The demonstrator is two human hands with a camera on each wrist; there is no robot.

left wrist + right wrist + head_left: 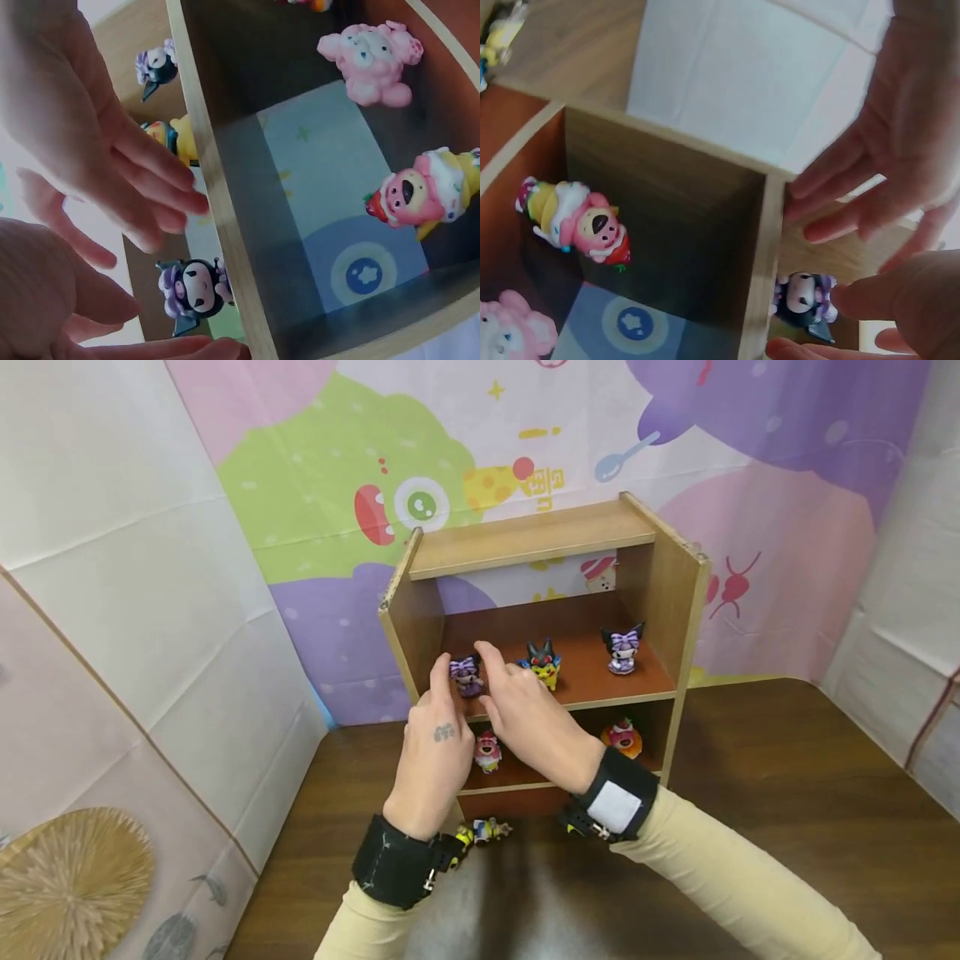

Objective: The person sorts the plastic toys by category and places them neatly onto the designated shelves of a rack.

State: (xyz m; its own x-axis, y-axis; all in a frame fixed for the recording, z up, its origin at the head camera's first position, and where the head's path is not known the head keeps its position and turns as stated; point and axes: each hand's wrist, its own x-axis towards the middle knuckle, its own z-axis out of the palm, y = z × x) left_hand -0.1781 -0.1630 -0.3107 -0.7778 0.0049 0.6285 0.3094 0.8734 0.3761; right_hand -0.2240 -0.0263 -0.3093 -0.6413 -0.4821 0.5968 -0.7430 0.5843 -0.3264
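My left hand (437, 743) and right hand (536, 714) reach to the left end of the cabinet's upper shelf (585, 687). A small figurine (467, 677) with a black hood and purple bow stands upright between them. The fingers of both hands are extended on either side of it, not curled round it. In the left wrist view the same figurine (196, 289) faces out near the shelf edge, beside my fingers. The right wrist view shows its head (804, 292) close to my right thumb. To the right stand a yellow figurine (545, 667) in a black hood and another purple-bowed figurine (622, 649).
The lower compartment holds a pink bear (487, 752) with a strawberry hat, a plain pink figurine (371, 64) and a bear in an orange ring (622, 739). Small yellow figurines (487, 830) lie on the brown table (787, 793) before the cabinet. A printed cloth (315, 502) hangs behind.
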